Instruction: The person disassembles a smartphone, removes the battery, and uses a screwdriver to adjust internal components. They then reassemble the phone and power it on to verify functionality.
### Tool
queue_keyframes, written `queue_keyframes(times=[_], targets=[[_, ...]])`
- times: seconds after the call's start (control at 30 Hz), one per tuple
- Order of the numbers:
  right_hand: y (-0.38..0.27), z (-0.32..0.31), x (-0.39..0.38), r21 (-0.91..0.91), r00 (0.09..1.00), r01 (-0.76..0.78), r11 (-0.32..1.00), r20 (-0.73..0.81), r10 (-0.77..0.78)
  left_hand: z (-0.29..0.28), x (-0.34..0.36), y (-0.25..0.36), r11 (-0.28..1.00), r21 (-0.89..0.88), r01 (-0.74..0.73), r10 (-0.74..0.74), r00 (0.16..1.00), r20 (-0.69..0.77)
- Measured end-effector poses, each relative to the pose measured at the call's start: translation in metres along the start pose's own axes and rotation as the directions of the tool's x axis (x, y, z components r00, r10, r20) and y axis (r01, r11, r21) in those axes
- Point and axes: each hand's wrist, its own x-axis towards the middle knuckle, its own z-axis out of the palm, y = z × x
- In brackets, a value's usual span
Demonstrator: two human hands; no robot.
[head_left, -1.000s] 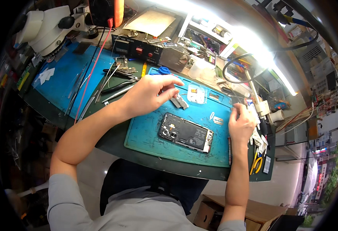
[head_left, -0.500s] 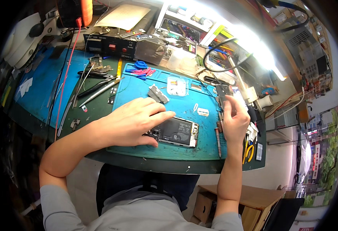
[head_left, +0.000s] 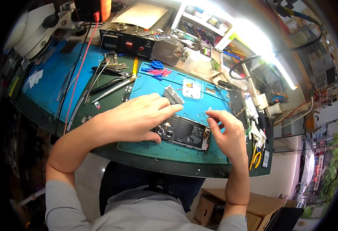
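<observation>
An opened smartphone lies on the blue work mat, its black battery and bare inner parts facing up. Over its left end is my left hand, fingers stretched and thumb apart, covering that end. My right hand is above the phone's right end, thumb and index finger curled toward each other in a pinch. Anything between them is too small to make out. A small pale loop-shaped pin shows right at the index fingertip; whether it is held cannot be told. A grey metal piece lies beyond my left fingers.
A clear plastic box with small parts stands behind the phone. Blue and pink picks lie at the mat's back. Tweezers and cutters lie left, yellow-handled pliers right. A dark flat panel rests at the back right.
My right hand has come away from the dark panel at the right and moved in toward the phone, hiding the razor blade. My left hand stays over the phone. The whole view has shifted.
</observation>
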Motion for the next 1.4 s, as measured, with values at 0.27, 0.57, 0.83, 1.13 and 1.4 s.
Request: queue_keyframes(times=[0.27, 0.57, 0.83, 1.13, 1.4], targets=[[-0.03, 0.017, 0.001, 0.047, 0.973, -0.12, 0.992, 0.205, 0.108, 0.003, 0.0, -0.003, 1.0, 0.004, -0.013, 0.013, 1.0, -0.013], [-0.027, 0.025, 0.018, 0.04, 0.894, -0.244, 0.969, 0.398, 0.209, 0.006, -0.001, -0.004, 1.0, -0.004, -0.018, 0.018, 0.999, -0.034], [-0.017, 0.047, 0.014, 0.375, 0.909, -0.35, 0.858, 0.356, 0.215, 0.011, -0.001, -0.006, 0.999, 0.007, -0.043, 0.043, 0.997, -0.068], [-0.015, 0.054, 0.006, 0.524, 0.914, -0.386, 0.759, 0.327, 0.24, 0.007, 0.0, -0.005, 0.999, 0.021, -0.047, 0.047, 0.998, -0.034], [-0.027, 0.029, 0.007, 0.263, 0.971, -0.223, 0.939, 0.143, 0.19, 0.01, 0.0, -0.008, 0.999, 0.013, -0.038, 0.039, 0.998, -0.046]])
